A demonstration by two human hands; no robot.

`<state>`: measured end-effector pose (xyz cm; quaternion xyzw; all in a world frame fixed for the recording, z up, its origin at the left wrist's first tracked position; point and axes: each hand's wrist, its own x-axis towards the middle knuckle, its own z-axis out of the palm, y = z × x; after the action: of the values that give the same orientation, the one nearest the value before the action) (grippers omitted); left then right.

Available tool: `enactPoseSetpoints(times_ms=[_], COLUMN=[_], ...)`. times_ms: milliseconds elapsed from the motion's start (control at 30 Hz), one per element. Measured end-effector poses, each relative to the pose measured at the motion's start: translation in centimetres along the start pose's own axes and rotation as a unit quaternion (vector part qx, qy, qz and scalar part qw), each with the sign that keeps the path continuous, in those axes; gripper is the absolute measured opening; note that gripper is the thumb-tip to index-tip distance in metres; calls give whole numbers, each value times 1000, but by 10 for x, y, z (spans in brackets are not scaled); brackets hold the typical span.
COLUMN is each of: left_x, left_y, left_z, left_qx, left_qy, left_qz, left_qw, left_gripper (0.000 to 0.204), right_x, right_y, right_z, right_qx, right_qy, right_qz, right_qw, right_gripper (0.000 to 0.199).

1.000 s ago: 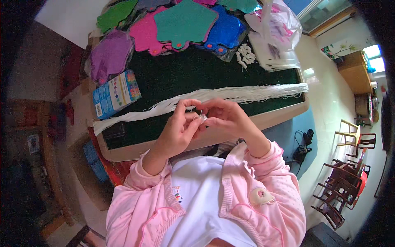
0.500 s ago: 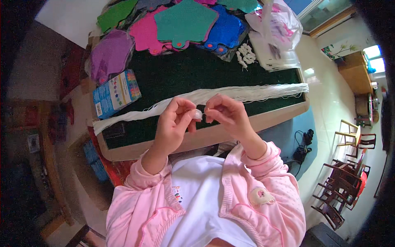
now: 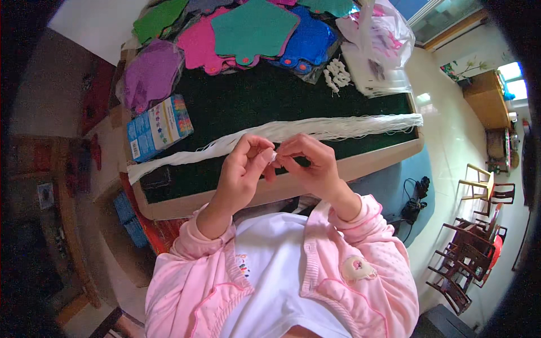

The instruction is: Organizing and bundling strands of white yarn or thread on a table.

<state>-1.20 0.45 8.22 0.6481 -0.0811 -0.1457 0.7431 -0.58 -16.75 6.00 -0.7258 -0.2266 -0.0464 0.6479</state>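
Below, dark-green board [image 3: 253, 101], pale tiled floor [image 3: 451, 152]; hands [image 3: 276, 160] pinch small white piece [image 3: 274, 156].

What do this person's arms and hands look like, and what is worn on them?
Both hands, the left hand and right hand, are bare, with no gloves. Both arms are in pink sleeves with ribbed cuffs pushed back from the wrists, over a white top.

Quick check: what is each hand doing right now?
Left hand: closed, pinching a small white piece.
Right hand: closed, grip on the same piece.
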Motion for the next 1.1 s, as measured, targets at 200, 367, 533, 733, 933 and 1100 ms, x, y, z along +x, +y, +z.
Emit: enactPoseSetpoints(times_ms=[200, 367, 533, 733, 933, 1100], left_x=[-1, -1, 0, 0, 2, 3], left_y=[2, 2, -1, 1, 0, 0], left_z=[0, 3, 4, 4, 2, 3], left_qx=[-47, -32, -36, -29, -77, -88], left_qy=[5, 5, 25, 56, 40, 46], left_qz=[-29, -33, -6, -14, -38, -43], left_qw=[998, 999, 999, 998, 995, 994], left_gripper=[19, 19, 18, 15, 14, 14], right_x=[3, 2, 6, 8, 9, 11], right_y=[-13, -13, -12, -16, -13, -11], right_z=[0, -3, -4, -5, -8, -11], right_qx=[64, 33, -79, -95, -85, -100], right_qy=[6, -14, -7, -37, -48, -53], right_qz=[35, 23, -86, -90, -77, -90], right_qw=[997, 999, 993, 991, 992, 989], right_gripper=[7, 13, 16, 16, 15, 15])
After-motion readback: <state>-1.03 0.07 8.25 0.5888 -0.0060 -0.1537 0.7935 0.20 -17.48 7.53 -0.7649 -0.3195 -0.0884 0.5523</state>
